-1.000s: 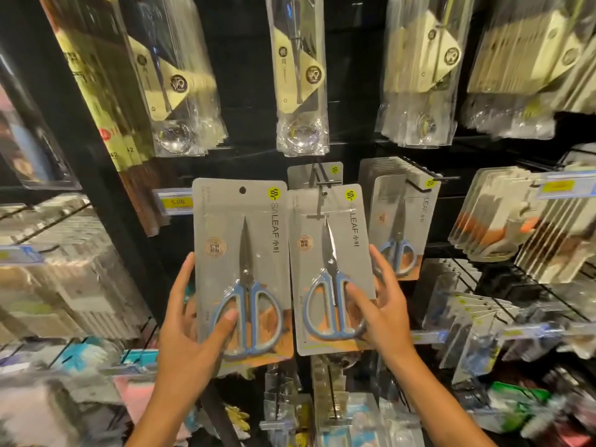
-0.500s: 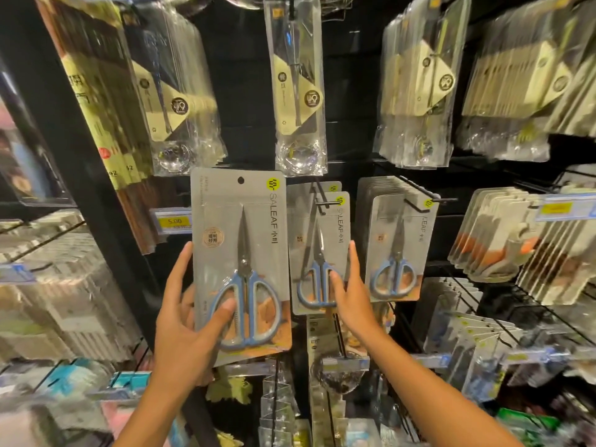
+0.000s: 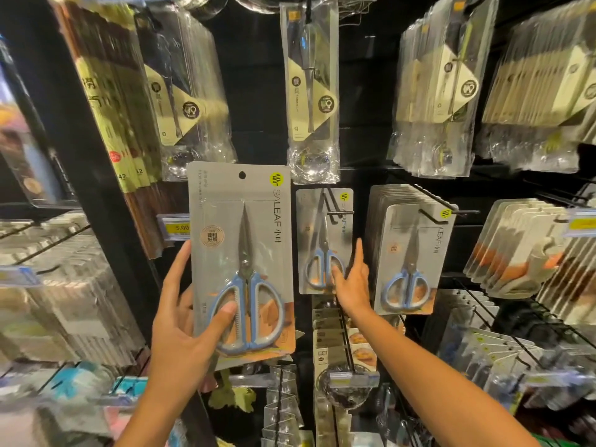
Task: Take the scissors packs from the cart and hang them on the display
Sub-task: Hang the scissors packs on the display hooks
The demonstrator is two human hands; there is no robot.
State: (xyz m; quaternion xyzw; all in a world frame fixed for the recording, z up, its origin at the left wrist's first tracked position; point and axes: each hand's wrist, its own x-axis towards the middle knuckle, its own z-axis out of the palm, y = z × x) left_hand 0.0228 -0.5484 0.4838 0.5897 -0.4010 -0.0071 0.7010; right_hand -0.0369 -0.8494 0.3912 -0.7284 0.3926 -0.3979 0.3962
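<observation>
Hanging on a black wire display hook (image 3: 332, 208): one grey carded pack of blue-handled scissors (image 3: 324, 241), set well back on the peg. Right hand (image 3: 353, 282): grip grasping that pack's lower right edge, thumb on the blue handle, fingers extended upward beside the card. Left hand (image 3: 183, 330): grip grasping a second, identical grey scissors pack (image 3: 242, 259), held upright in front of the display, thumb pressed on its handle loop. Further stack of the same packs (image 3: 409, 256) hangs on the next hook to the right.
</observation>
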